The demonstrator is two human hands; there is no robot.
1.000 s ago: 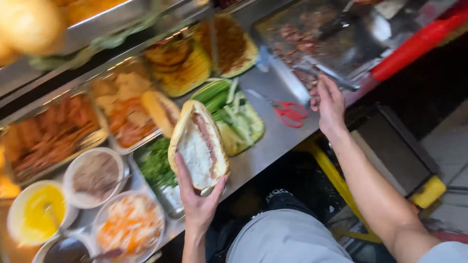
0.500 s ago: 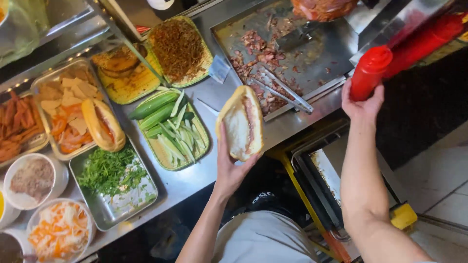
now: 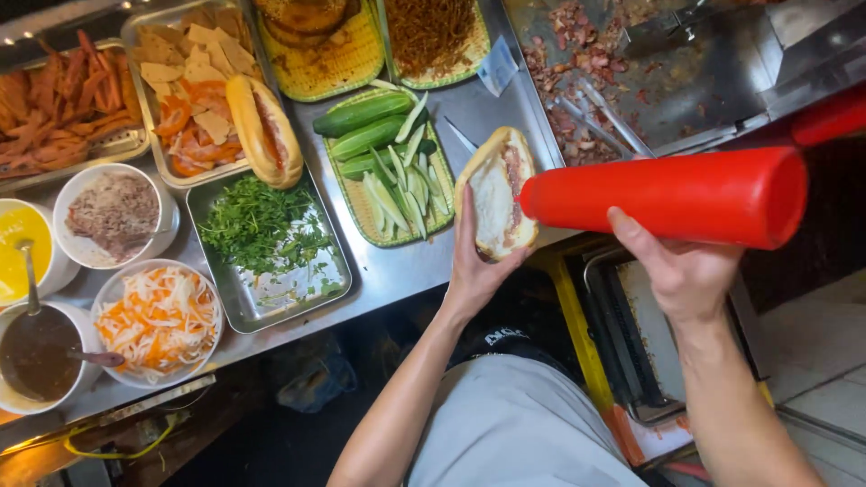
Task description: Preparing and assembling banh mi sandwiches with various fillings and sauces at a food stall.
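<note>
My left hand (image 3: pixel 472 261) cradles a split bread roll (image 3: pixel 493 191) from below, its cut side up with pale spread and strips of meat inside. My right hand (image 3: pixel 678 267) grips a red squeeze bottle (image 3: pixel 672 196) held sideways, its nozzle end touching the roll's open right edge. Both are just over the front edge of the steel counter (image 3: pixel 406 271).
A basket of cucumbers (image 3: pixel 383 162), a tray of green herbs (image 3: pixel 266 234), a second filled roll (image 3: pixel 264 131) on a tray of sliced meats, bowls of pickled carrot (image 3: pixel 155 320), shredded meat (image 3: pixel 115 212), yellow sauce (image 3: pixel 16 252) and dark sauce (image 3: pixel 38 352). A griddle (image 3: pixel 631 63) with tongs lies at the right.
My right hand has lifted the red bottle off the right side, tipped it sideways and brought its nozzle to the roll. The view has shifted right along the counter.
</note>
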